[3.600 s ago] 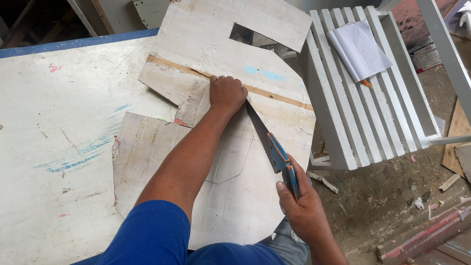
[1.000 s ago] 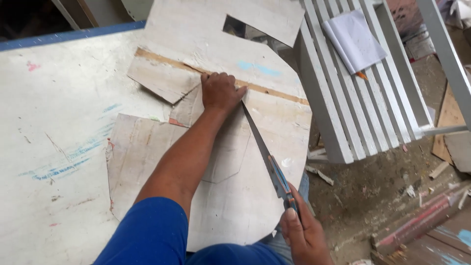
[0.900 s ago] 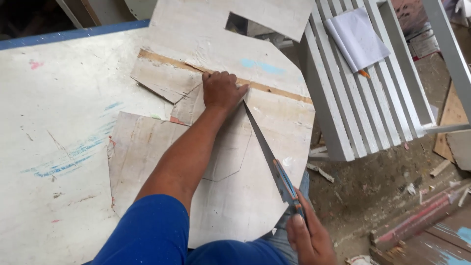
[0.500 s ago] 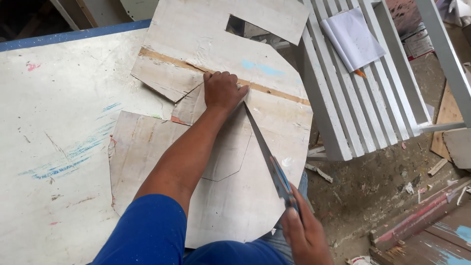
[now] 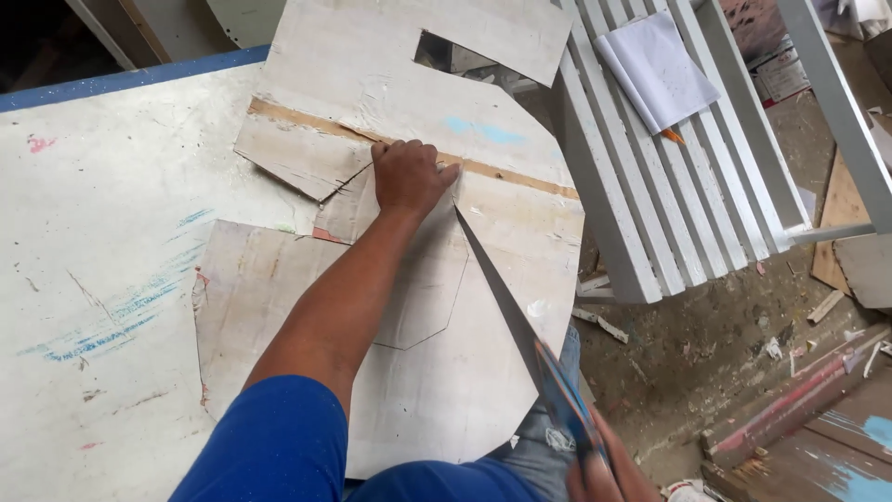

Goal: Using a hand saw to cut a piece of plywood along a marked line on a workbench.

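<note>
My left hand (image 5: 406,174) presses flat on a whitish plywood sheet (image 5: 483,307) that lies on the worktable and overhangs its edge. My right hand (image 5: 604,474), at the bottom of the view, grips the blue handle of a hand saw (image 5: 506,297). The saw blade runs diagonally up across the sheet, and its tip sits right beside my left thumb. A drawn outline of a many-sided shape shows on the sheet below my left forearm. My left sleeve is blue.
A white, paint-smeared worktable (image 5: 93,279) with a blue edge fills the left. A white slatted bench (image 5: 669,158) stands to the right with folded paper (image 5: 655,70) on it. Wood scraps and planks (image 5: 799,409) litter the dirt floor.
My right hand has stroked the saw back and forth along the same line and now sits pulled further down, near the view's bottom edge. My left hand has stayed pressed in place.
</note>
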